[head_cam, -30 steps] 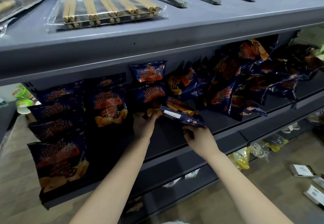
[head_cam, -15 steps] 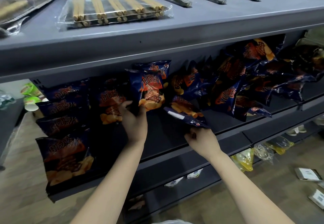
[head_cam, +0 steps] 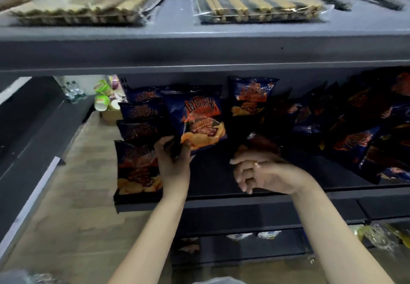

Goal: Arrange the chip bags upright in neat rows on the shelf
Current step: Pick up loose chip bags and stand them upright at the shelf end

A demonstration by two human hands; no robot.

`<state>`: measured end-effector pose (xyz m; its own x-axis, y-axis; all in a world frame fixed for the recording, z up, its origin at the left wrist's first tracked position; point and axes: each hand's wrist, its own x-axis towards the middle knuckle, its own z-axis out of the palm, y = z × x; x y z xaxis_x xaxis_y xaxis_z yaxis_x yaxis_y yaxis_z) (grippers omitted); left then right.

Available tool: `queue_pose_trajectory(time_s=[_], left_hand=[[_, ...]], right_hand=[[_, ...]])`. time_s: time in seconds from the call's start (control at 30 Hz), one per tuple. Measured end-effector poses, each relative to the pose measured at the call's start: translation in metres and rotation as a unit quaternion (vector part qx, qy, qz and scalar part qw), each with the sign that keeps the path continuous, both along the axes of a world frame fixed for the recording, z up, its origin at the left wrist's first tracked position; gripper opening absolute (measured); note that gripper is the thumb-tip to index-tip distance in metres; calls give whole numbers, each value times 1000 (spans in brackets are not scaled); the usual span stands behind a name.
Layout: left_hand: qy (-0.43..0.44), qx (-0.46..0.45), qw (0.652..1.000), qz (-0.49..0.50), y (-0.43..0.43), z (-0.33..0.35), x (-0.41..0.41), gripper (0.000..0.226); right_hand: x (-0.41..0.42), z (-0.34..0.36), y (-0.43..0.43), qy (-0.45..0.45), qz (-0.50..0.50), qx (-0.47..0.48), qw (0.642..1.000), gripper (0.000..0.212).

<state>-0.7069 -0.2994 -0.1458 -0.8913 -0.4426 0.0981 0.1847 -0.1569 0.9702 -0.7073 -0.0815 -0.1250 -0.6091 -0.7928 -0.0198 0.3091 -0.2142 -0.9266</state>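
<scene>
Left hand (head_cam: 173, 161) grips the lower corner of a chip bag (head_cam: 196, 115), now lifted upright beside the left row of bags (head_cam: 138, 126) on the dark shelf (head_cam: 244, 197). Right hand (head_cam: 264, 172) has released the flat bag (head_cam: 264, 142) behind it and hangs loosely curled, empty; 1 bag nears its row, the right-hand pile (head_cam: 355, 128) waits.

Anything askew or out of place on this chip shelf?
Yes: the heap of bags at the right is tumbled, tilted and overlapping, unlike the upright row at the left. One flat bag lies beyond the right hand. The left hand grips an upright bag.
</scene>
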Motion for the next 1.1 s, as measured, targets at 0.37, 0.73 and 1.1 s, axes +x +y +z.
queue_pose_trajectory(time_s=[0.37,0.73,1.1], left_hand=[[-10,-6,997,-80,-15,-1,38,32],[-15,1,991,-134,-10,-2,40,33],[-24,-509,842,-174,-10,-45,51,33]], right_hand=[[-34,0,-41,152,-294,95,939,62],[-32,-1,-49,192,-288,109,932,62],[-59,-16,-72,135,-418,192,878,38]])
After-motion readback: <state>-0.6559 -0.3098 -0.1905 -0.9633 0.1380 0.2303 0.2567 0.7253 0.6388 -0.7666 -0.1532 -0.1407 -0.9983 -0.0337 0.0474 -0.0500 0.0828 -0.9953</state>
